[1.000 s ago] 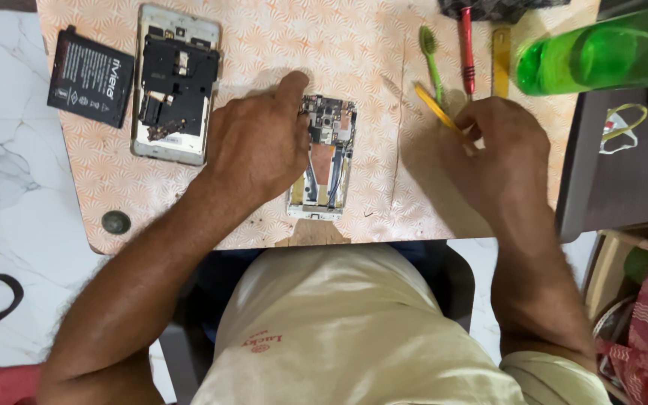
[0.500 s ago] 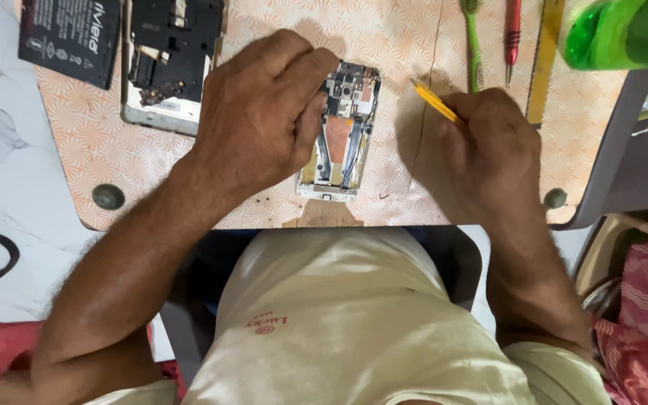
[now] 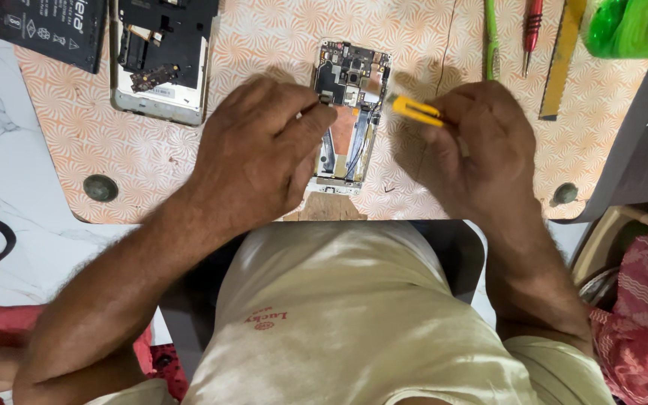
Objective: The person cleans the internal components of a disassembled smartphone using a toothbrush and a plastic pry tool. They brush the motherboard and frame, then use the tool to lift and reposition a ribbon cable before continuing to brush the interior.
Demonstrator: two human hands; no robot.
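Observation:
An opened phone (image 3: 350,112) with its circuit board bare lies on the orange patterned board (image 3: 264,45). My left hand (image 3: 260,154) rests on the phone's left edge and holds it down, fingers curled over its side. My right hand (image 3: 478,146) grips a yellow-handled tool (image 3: 414,111) whose tip points at the phone's upper right part. Whether the tip touches the board I cannot tell.
A second phone frame (image 3: 160,56) and a black battery (image 3: 50,26) lie at the back left. A green tool (image 3: 491,37), a red screwdriver (image 3: 532,26), a yellow strip (image 3: 562,56) and a green bottle (image 3: 631,26) sit at the back right. Red cloth (image 3: 639,300) lies lower right.
My right hand has brought the yellow tool left, up to the phone. My left hand has slid off the phone's top and now grips its left side, baring the circuit board.

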